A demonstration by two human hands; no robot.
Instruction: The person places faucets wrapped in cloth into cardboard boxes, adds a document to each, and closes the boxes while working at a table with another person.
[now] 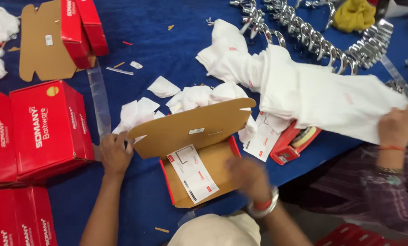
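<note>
The left hand (115, 152) sits left of centre, its fingers (122, 138) curled shut on the left edge of the raised lid of an open brown cardboard box with red outer walls (195, 171). The right hand (249, 176), lower centre, is blurred at the box's right wall; whether its fingers are closed on anything I cannot tell.

The box lies on the blue cloth-covered table (167, 45) in the middle of the frame, lid tilted up, a white printed leaflet (192, 174) flat on its floor. It looks light and fairly stiff, though the thin lid would likely crease if pinched hard; the folded lid edge and the side walls seem the best places to take hold.

Behind the lid lie crumpled white cloth pouches (195, 96). To the right sits a red tape dispenser (293, 142). At the right edge another person's hand (396, 127) holds a stack of white pouches (322, 98). Chrome metal fittings (313, 43) line the upper right; closed red boxes (49, 127) stand at the left.
</note>
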